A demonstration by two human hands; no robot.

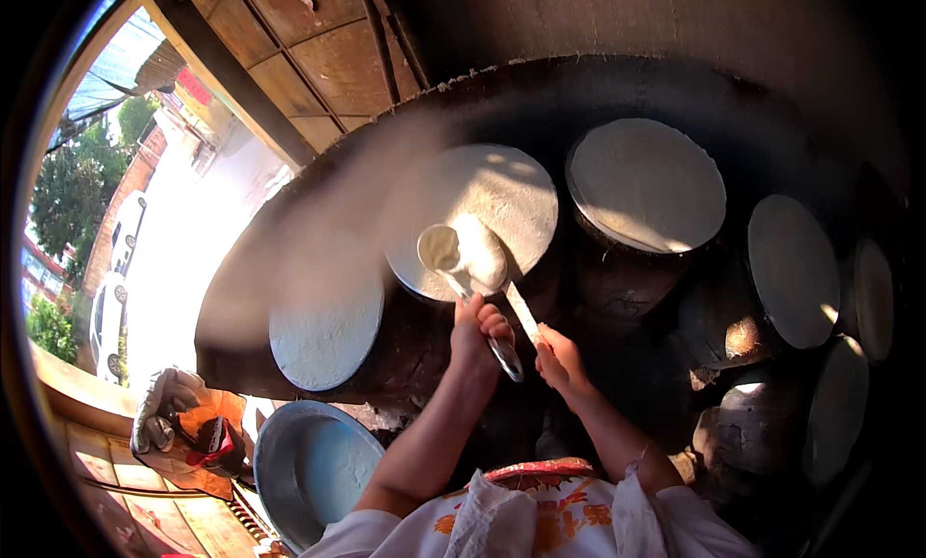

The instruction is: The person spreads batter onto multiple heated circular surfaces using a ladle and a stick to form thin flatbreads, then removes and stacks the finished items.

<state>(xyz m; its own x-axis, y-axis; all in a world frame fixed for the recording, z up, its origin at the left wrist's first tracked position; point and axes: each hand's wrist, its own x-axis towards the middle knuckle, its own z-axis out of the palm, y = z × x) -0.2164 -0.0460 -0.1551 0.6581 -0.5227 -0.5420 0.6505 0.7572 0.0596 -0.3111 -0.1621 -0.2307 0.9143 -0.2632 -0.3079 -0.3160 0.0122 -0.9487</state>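
My left hand (475,328) is closed round the handle of a metal ladle (439,247), whose round bowl has pale batter on it. In my right hand (558,357) is a flat wooden stick (522,312). Its far end meets a rounded, batter-coloured mass (481,253) beside the ladle; whether that is the tool's head or a lump of batter I cannot tell. Both tools are over a round griddle (521,187) covered with a pale layer, partly sunlit. Steam (318,220) blurs its left side.
More round, pale-covered griddles stand in an arc: one at the left (328,331), one at the back (648,182), several at the right (794,272). A large metal basin (280,462) with pale liquid sits at the lower left. Beside it lies an orange and grey bundle (188,418).
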